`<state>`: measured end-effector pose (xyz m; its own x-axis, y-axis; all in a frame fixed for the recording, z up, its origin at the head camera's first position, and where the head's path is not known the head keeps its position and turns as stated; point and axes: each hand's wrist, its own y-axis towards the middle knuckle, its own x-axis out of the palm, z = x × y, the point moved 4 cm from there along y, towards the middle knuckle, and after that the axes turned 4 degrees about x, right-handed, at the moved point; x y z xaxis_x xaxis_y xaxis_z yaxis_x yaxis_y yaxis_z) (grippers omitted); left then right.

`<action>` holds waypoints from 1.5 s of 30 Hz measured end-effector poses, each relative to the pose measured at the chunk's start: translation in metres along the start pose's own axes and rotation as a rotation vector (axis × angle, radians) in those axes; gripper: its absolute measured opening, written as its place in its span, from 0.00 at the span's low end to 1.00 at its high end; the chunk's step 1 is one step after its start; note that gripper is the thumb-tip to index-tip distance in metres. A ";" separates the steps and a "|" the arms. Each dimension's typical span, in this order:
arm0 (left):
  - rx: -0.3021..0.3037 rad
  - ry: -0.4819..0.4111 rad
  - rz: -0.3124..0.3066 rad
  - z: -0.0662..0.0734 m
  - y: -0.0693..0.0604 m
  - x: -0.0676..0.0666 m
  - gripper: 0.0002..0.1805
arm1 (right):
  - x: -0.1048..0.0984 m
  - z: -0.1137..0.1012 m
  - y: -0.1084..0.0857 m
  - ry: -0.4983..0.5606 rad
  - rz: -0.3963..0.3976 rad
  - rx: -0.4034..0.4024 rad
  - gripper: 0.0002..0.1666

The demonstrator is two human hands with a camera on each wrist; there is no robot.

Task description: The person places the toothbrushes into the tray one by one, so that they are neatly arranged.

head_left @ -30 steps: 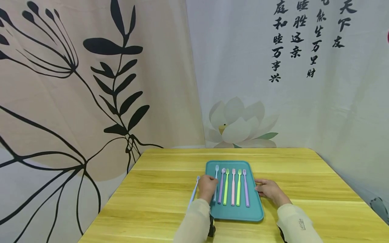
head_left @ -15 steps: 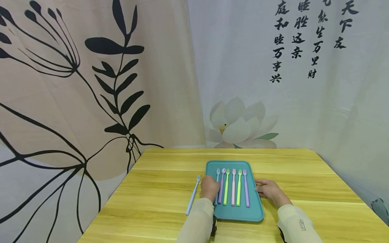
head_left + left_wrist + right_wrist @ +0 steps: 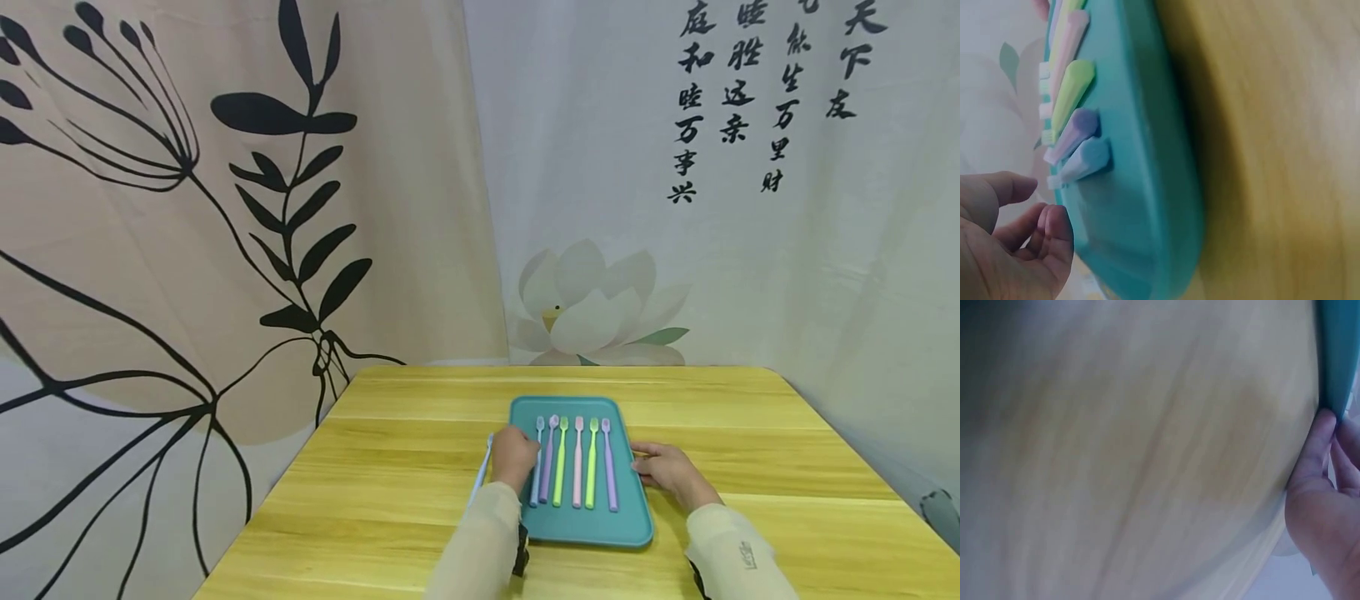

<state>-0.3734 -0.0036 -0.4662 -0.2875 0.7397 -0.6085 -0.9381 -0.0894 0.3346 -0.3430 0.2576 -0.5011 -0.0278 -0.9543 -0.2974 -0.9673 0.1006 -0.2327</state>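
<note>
Several toothbrushes lie side by side on a teal tray. The leftmost is a light blue toothbrush, beside a purple toothbrush; green, pink, green and purple ones follow rightward. My left hand hovers at the tray's left side, near the blue toothbrush. In the left wrist view its thumb and loosely bent fingers stand apart, with nothing between them. My right hand touches the tray's right rim with fairly straight fingers. Partly hidden behind the left hand and sleeve, another blue toothbrush lies on the table.
The tray stands on a yellow wooden table. Bare wood shows on both sides of it. Behind the table hangs a printed curtain with plants and writing.
The blue toothbrush at the tray's left has shifted slightly rightward and toward me, closer to the purple one. My left hand has let go and drawn back left. The right hand stays at the rim.
</note>
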 end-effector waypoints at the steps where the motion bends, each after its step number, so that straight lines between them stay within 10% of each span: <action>1: 0.009 0.002 0.006 0.000 0.001 -0.002 0.28 | 0.000 0.000 0.000 -0.001 0.000 0.000 0.29; 25: 0.008 -0.031 -0.010 -0.025 0.020 -0.054 0.03 | -0.001 0.001 0.003 0.000 -0.001 -0.008 0.27; 45: -0.057 -0.009 -0.053 -0.049 0.017 -0.077 0.13 | -0.001 0.001 0.002 0.006 0.003 -0.008 0.26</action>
<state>-0.3765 -0.0945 -0.4494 -0.2354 0.7504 -0.6176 -0.9616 -0.0878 0.2600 -0.3449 0.2591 -0.5021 -0.0319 -0.9556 -0.2928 -0.9693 0.1011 -0.2243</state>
